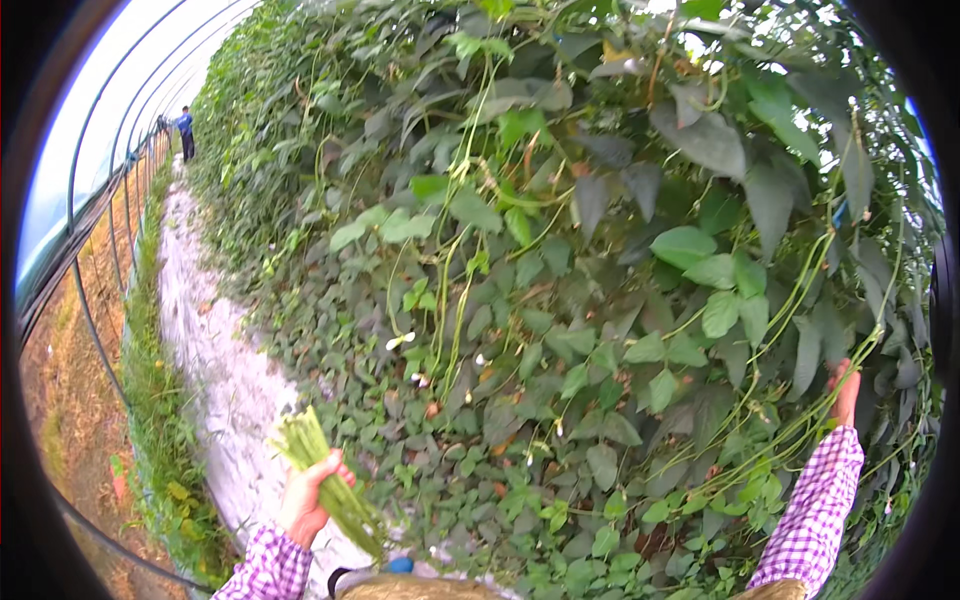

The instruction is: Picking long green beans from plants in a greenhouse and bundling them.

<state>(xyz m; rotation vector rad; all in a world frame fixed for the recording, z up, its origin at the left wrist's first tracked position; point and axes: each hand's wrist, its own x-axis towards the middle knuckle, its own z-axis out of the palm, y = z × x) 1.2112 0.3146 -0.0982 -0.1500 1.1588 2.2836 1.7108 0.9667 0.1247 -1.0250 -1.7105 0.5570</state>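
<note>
My left hand is closed around a thick bundle of long green yardlong beans, held at a slant low in front of me. Its cut ends point up and away. Over on the right, my right hand reaches into the climbing bean foliage, beside long thin green stems or pods that sweep down to the left. Leaves and stems hide most of its fingers, so its grip is unclear. Several slender pods hang from the vine in the middle, near a white flower.
A dense wall of bean leaves fills the middle and right. Along its left runs a pale ground-covered path, bordered by a grass strip and curved metal tunnel hoops. A person in blue stands far down the path.
</note>
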